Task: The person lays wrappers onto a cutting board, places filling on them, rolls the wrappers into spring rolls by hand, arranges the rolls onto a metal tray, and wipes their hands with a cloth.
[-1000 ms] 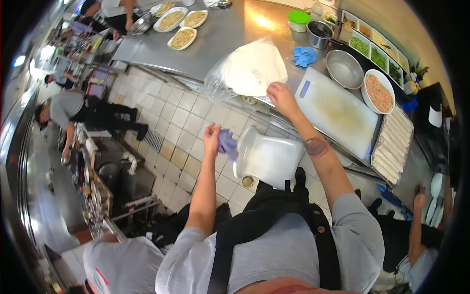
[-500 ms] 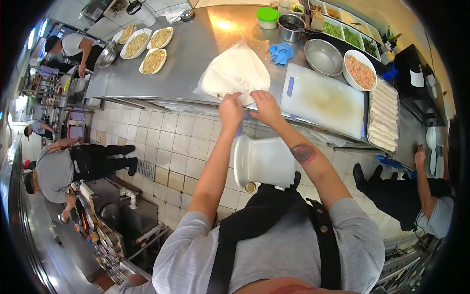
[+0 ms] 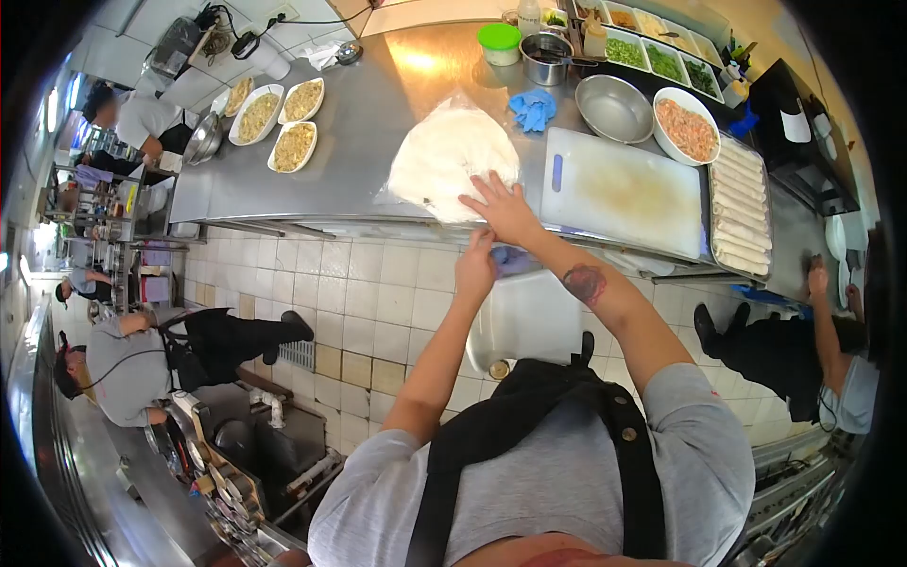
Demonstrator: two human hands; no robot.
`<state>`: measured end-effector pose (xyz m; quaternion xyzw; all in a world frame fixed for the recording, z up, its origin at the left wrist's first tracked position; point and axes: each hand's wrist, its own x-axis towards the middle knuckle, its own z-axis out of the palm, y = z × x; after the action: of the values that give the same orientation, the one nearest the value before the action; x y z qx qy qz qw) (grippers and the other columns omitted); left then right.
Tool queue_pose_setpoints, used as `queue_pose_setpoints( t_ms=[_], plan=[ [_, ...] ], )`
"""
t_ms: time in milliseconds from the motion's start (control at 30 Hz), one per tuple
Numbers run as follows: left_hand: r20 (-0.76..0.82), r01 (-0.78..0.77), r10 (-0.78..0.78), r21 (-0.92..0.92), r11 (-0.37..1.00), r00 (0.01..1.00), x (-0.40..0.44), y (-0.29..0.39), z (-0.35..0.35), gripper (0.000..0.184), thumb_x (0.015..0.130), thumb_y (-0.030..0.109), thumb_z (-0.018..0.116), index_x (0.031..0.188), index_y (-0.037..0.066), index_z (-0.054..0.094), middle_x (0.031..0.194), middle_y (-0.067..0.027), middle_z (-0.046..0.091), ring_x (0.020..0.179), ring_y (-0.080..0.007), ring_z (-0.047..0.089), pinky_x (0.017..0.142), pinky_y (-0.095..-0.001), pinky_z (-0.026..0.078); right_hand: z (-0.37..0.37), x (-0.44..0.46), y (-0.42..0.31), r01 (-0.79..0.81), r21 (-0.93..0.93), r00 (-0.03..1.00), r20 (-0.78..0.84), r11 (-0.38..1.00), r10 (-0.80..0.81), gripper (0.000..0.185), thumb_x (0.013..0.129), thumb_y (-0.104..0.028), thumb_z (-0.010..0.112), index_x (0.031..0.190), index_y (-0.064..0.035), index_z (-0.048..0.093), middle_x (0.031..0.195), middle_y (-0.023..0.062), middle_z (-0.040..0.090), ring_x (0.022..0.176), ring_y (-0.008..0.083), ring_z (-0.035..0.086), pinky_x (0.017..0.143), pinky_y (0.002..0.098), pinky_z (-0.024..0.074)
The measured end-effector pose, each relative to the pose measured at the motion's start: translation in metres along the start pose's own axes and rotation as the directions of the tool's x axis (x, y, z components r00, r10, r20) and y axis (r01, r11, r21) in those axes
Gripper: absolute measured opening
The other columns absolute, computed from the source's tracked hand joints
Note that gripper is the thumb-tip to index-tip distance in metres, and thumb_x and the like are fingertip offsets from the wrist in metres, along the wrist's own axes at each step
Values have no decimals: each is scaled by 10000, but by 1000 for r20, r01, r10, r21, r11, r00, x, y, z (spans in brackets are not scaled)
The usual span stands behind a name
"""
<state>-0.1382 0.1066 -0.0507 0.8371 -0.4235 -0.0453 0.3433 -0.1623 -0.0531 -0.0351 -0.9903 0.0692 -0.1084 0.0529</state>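
Observation:
A large pale sheet of dough [image 3: 444, 156] in clear plastic lies at the front edge of the steel counter [image 3: 354, 113]. Spread over its lower right part is my right hand [image 3: 505, 210], fingers apart. My left hand [image 3: 478, 265] is just below the counter edge, close to my right wrist, with its fingers pressed together. A purple cloth [image 3: 511, 260] shows beside the left hand, partly hidden; what the fingers pinch is too small to make out. Below the hands is a white plastic tub [image 3: 524, 317].
Right of the dough are a blue cloth [image 3: 533, 111], a white cutting board [image 3: 624, 194], a metal bowl [image 3: 614, 109], a bowl of pinkish filling [image 3: 686, 130] and a tray of rolls [image 3: 740, 208]. Filled white dishes [image 3: 293, 146] stand left. Co-workers [image 3: 132, 364] are on both sides.
Both hands had come together at the dough's front edge. Since then my right hand has opened flat on the dough, and my left hand has dropped below the edge.

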Motion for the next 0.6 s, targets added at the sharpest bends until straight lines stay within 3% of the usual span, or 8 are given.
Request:
queue_pose_setpoints(
  t_ms=[33,133,233,333,433,467,567,600],
  plan=[
    [-65,-17,13,-66,998,998,-3,-9,-5,305,836,10,594,1131,22,672,1106,-160,650,796,-329,648,691,-436,525,3,0,-1,-9,3,1000,-15,1000,9,707,759,-347,780,1410,-278,511,1490,110,423,1374,375,376,875,596,435],
    [-384,303,-391,-271,914,836,4,-50,-1,215,890,67,621,1076,-20,688,958,-137,692,797,-245,631,704,-374,509,9,1,-5,-55,25,997,-56,998,56,688,745,-412,791,1363,-239,540,1436,118,463,1346,377,393,892,565,435],
    [-51,463,-680,-695,550,732,35,-67,-11,269,900,176,689,1012,-69,673,855,-87,672,790,-205,614,702,-337,496,16,7,-14,-105,71,990,-86,992,111,672,736,-445,794,1316,-202,558,1385,126,487,1316,377,414,904,554,433],
    [126,686,-745,-515,515,655,71,-59,-23,418,850,231,731,1042,-131,649,923,-157,683,772,-226,609,702,-389,494,13,8,-11,-108,71,987,-112,992,116,655,737,-448,791,1291,-181,565,1354,136,499,1296,379,425,910,552,430],
    [279,626,-776,-758,184,565,102,-87,-2,408,802,202,730,1017,-133,642,890,-167,668,738,-239,594,680,-395,487,9,7,-14,-128,75,984,-118,989,137,612,753,-403,780,1279,-171,570,1342,130,511,1296,372,430,901,545,436],
    [214,654,-785,-698,293,581,113,-91,0,338,788,156,695,971,-122,636,871,-167,650,723,-246,587,664,-397,487,7,8,-17,-157,83,977,-132,984,167,573,765,-365,770,1266,-167,575,1327,117,527,1291,358,443,891,533,445],
    [141,566,-702,-710,420,698,126,-43,-30,314,785,159,691,942,-106,633,876,-163,654,720,-248,594,659,-402,489,5,13,-8,-214,236,953,-164,948,256,439,784,-214,719,1201,-138,606,1202,112,608,1191,342,543,836,489,486],
    [191,559,-674,-735,384,714,129,-25,-39,282,819,164,694,945,-83,644,842,-136,661,707,-206,597,626,-362,479,5,17,-1,-222,307,943,-172,925,284,398,787,-158,698,1175,-125,618,1147,116,641,1144,340,586,814,473,502]
  ],
)
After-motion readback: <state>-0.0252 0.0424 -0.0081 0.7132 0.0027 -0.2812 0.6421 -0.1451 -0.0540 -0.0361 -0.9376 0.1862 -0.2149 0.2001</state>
